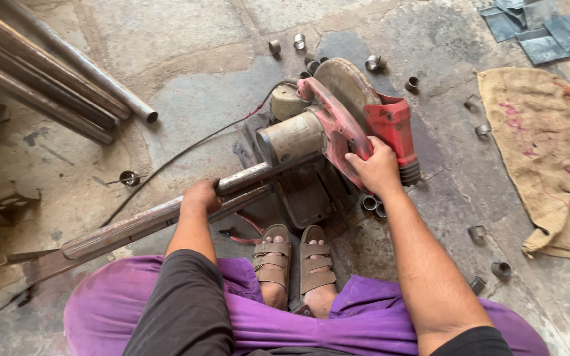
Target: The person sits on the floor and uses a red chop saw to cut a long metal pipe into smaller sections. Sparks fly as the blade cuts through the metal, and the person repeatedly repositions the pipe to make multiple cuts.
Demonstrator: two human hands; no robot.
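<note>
Many cut rings point(477, 233) litter stained concrete floor point(166, 39).

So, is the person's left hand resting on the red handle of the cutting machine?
No, the left hand grips the long metal pipe, while the right hand holds the red handle of the saw.

A burlap sack point(549, 158) lies on the concrete floor point(166, 39) at right, grey metal sheets point(536, 26) beyond it. Long steel pipes point(47, 79) rest at upper left
</note>
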